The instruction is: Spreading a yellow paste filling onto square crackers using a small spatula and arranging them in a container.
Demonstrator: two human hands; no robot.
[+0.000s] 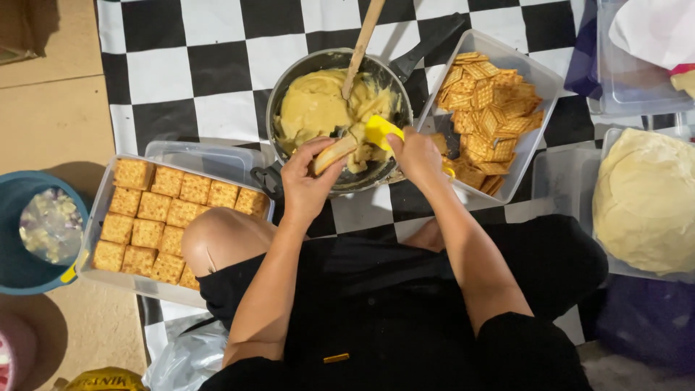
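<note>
Left hand (pixel 308 181): grasping a cracker (pixel 334 153) over the pan (pixel 279 108).
Right hand (pixel 416 156): clenched on a yellow spatula (pixel 381 131), at 3 o'clock from the cracker.
Tray (pixel 96 217): cracker rows, at 9 o'clock.

A clear tray of neatly laid square crackers (pixel 168 217) sat at nine o'clock, with a blue bucket (pixel 22 264) beyond it (holding pale scraps). At three o'clock lay a container of pale dough (pixel 646 199). A checkered black-and-white mat (pixel 210 58) covered the floor.
</note>
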